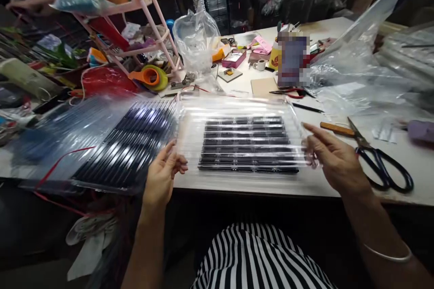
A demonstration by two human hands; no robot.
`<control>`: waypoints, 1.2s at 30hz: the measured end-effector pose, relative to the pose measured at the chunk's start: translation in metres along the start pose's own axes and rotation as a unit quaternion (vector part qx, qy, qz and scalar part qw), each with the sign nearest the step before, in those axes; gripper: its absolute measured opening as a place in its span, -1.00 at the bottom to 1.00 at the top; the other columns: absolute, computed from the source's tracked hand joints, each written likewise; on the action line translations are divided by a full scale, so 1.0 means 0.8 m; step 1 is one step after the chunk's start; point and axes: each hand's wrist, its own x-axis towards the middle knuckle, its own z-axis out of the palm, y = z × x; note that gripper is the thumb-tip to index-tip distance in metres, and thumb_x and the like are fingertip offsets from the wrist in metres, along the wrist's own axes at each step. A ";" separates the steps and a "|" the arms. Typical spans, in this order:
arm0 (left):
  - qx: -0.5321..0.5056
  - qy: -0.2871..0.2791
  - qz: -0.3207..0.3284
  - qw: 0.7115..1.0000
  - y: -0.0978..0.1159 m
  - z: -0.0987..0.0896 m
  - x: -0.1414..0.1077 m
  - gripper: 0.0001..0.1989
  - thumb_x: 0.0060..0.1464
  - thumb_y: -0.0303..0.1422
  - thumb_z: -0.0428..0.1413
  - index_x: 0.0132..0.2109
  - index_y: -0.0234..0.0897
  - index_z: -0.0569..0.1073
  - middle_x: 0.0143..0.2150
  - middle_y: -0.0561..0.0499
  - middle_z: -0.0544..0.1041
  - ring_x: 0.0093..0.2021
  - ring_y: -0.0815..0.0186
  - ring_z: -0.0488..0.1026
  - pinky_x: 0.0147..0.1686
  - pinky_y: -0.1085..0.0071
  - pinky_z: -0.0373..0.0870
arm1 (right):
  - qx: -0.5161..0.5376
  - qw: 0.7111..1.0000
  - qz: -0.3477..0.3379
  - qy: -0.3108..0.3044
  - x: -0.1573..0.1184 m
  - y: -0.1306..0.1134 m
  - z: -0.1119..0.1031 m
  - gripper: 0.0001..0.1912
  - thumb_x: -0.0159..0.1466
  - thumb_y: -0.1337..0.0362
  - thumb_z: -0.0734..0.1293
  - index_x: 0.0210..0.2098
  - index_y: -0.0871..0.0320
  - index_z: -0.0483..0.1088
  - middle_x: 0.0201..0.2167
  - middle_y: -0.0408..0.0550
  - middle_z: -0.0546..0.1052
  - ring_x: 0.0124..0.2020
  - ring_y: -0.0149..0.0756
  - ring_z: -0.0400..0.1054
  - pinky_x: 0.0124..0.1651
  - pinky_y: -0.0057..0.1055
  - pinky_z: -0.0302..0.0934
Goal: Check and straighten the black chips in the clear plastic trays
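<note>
Transparent ribbed plastic tray (190,144): state its position.

It is between the 2 hands, over the white tabletop (190,182). Narrow black strips in parallel rows (233,149) show through the plastic. Blur prevents telling whether they sit in its channels or beneath it.

How is this hold best performed?

Support both ends with equal force and hold the tray level. Thin plastic probably flexes, so do not squeeze the ends toward each other. Sight through the ribs and check them against the rows of strips. Allow clearance at the right for the large black-handled metal scissors (369,148).

Where does the tray lie relative to the fingers?

The left hand (161,174) pinches the left edge between the thumb and curled fingers; the tray extends rightward from there. The right hand (341,169) appears to grip the right edge with its lower fingers curled and its index finger extended; the tray extends leftward. Blur obscures the exact contact points.

What adjoins the left hand?

Glossy clear plastic packs with long dark strips (132,140) lie just beside it, on the tabletop.
</note>
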 end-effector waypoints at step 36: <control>0.473 -0.164 0.303 0.811 -0.068 0.036 0.085 -0.50 0.24 -0.22 -0.15 0.19 -0.43 0.29 0.26 -0.20 0.25 0.31 0.10 0.07 0.26 0.07 0.03 | -0.488 0.789 -0.265 -0.261 0.047 0.006 0.101 -0.40 0.34 -0.04 0.06 0.27 0.11 0.11 0.32 0.12 0.07 0.33 0.06 -0.11 0.23 0.10 -0.09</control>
